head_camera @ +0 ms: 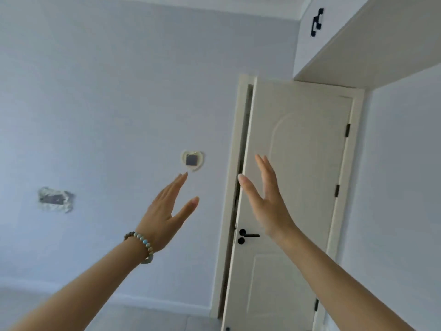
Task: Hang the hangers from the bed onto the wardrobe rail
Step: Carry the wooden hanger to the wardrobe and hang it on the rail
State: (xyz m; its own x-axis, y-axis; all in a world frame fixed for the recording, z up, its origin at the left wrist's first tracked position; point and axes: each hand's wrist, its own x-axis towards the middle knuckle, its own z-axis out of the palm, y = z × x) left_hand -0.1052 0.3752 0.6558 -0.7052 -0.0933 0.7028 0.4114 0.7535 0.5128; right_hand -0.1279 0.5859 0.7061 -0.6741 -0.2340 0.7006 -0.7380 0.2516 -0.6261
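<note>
Your left hand (164, 211) and right hand (267, 199) are raised toward the door (298, 187), fingers straight, wide, holding nothing — no hanger, bed or rail in view — presumably between pickups.

txt: none legible | black mark (317, 22) on upper cabinet (307, 51) | shape only, no chars

A bracelet (140, 244) of round beads, pale blue-green, tan and dark brown, rings the left hand's (164, 211) wrist at 7 o'clock; both forearms (71, 290) bare.
</note>
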